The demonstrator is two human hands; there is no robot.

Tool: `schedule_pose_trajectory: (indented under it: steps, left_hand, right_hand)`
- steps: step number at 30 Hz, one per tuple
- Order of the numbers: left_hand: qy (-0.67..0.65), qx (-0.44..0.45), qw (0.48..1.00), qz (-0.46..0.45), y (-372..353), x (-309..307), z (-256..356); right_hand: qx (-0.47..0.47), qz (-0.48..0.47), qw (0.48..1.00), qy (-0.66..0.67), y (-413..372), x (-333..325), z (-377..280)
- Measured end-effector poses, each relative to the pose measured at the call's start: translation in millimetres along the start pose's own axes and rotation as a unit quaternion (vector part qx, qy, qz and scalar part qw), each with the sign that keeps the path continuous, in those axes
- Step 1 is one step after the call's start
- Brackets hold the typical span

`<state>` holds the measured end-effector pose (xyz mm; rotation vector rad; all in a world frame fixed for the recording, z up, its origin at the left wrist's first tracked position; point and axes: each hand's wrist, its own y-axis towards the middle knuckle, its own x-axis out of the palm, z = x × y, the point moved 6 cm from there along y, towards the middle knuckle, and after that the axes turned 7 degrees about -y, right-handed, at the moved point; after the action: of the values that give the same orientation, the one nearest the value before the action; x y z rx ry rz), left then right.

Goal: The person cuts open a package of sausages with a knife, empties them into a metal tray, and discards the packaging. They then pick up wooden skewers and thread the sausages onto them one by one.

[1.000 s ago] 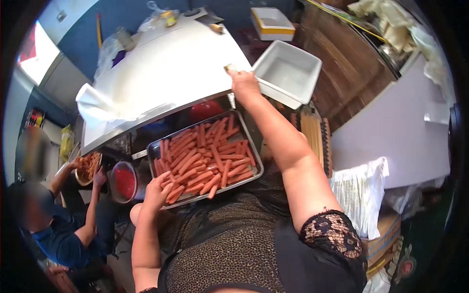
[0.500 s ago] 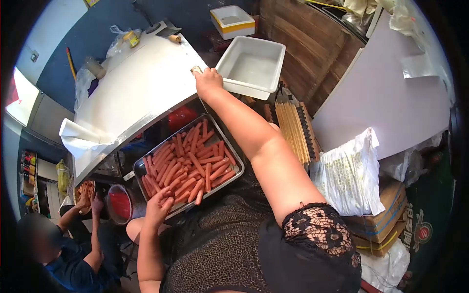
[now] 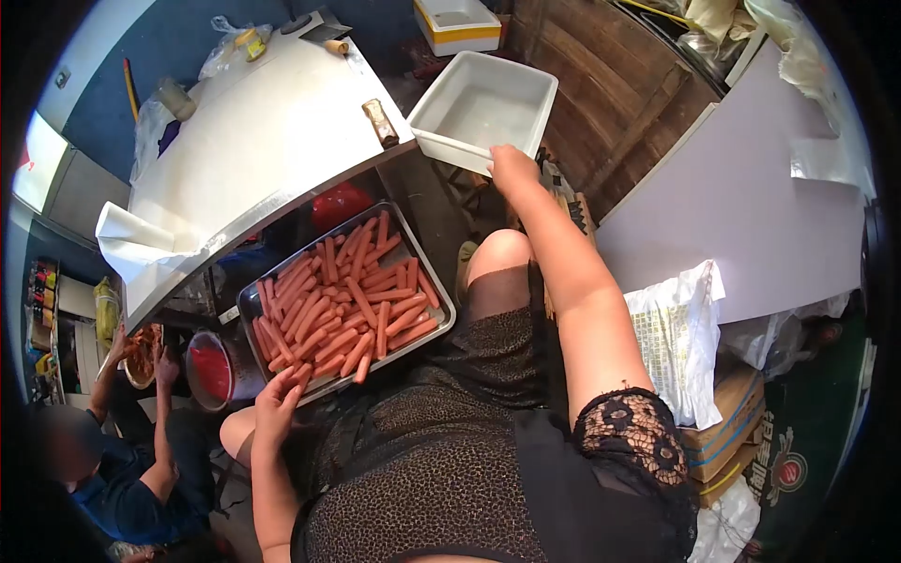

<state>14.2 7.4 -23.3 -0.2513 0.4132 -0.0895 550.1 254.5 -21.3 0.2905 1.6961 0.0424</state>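
By the bench [image 3: 253, 122], right hand [image 3: 513, 171] grips the tub [image 3: 449, 150] — best kept level — left hand [image 3: 275, 408] at tray [image 3: 427, 340], grip unclear.

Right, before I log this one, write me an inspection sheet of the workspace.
Surface: white tabletop, a curled sheet at its near left.
Job's things: sausages heaped in a metal tray; white tub beside the table.
Clutter: yellow-lidded jar on the tabletop; stacked cardboard boxes at right.
Hands: right hand grips the tub's rim; left hand at the tray's near edge, grip unclear.
Cables: nothing seen.
Surroundings: another person at left; wooden panelling beyond the tub.
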Motion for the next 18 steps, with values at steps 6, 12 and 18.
schedule_pose_trajectory:
  steps: [6,12,18]
  left_hand:
    - [0.025,0.036,0.999,-0.025,16,26,24]
    - [-0.054,0.018,0.998,-0.010,7,14,11]
    - [-0.025,-0.007,1.000,0.004,4,6,-9]
  right_hand:
    - [-0.100,0.004,0.986,-0.132,16,12,14]
    - [-0.136,0.029,0.980,-0.140,19,-1,53]
    - [-0.047,0.020,0.989,-0.138,22,0,96]
